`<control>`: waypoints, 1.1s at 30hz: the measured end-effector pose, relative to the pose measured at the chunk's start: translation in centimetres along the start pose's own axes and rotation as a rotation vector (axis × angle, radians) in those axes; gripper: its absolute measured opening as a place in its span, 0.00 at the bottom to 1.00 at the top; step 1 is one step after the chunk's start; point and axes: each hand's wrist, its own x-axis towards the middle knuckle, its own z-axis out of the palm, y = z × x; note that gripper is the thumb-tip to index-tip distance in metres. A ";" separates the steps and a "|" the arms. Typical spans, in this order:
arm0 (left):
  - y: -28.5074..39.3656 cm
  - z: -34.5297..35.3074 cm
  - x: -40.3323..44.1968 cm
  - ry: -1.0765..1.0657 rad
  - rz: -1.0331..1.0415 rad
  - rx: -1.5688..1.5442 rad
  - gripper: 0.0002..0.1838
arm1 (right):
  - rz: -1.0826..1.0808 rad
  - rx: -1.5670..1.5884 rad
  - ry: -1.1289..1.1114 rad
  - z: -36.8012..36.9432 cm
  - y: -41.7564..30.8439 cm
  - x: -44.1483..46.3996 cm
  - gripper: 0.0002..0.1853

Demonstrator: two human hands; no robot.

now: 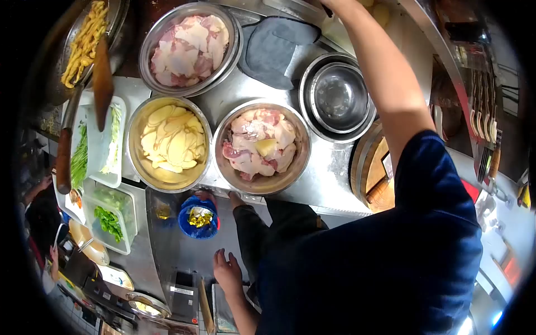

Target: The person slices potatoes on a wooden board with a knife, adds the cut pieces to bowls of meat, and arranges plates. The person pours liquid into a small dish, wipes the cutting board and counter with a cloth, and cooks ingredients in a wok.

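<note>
My right arm stretches forward over the counter. My right hand (335, 3) is at the top edge, mostly cut off by the frame, near a dark thing and a pale board (410, 56); its grip is hidden. My left hand (228, 272) hangs low beside my body, fingers loosely apart, holding nothing. Before me on the steel counter stands a metal bowl (306, 146) of raw chicken pieces (251, 125) with one yellow chunk on top. Left of it is a bowl (133, 142) of pale yellow slices (173, 137). Behind, another bowl (146, 58) holds raw meat (190, 50).
Nested metal bowls (338, 92) and a grey cloth (273, 47) lie on the counter, with a round wooden block (379, 173) at right. Plastic tubs of greens (109, 220) stand left. A wooden-handled utensil (64, 159) crosses the upper left. A blue bin (190, 226) is below the counter.
</note>
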 end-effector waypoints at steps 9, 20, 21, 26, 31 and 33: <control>1.0 -0.6 2.8 0.049 0.278 0.105 0.15 | -0.430 0.700 -0.324 -3.5 -13.0 -21.7 0.17; 7.5 -0.7 10.1 0.270 0.153 -0.584 0.25 | 0.510 -0.408 -0.319 -8.5 1.4 -30.3 0.48; 8.0 -0.7 11.4 0.287 0.077 -0.767 0.27 | 0.559 -0.382 -0.380 -8.2 2.4 -30.1 0.48; 9.8 -3.6 17.8 0.169 -0.176 -1.514 0.29 | 0.746 -0.250 -0.520 -6.7 5.8 -30.3 0.45; 9.5 -4.3 21.0 0.138 -0.221 -1.554 0.25 | 0.736 -0.048 -0.394 -5.5 9.5 -31.7 0.31; 9.1 -4.7 21.3 0.147 -0.236 -1.529 0.26 | 0.776 0.186 -0.405 -5.4 11.2 -31.9 0.27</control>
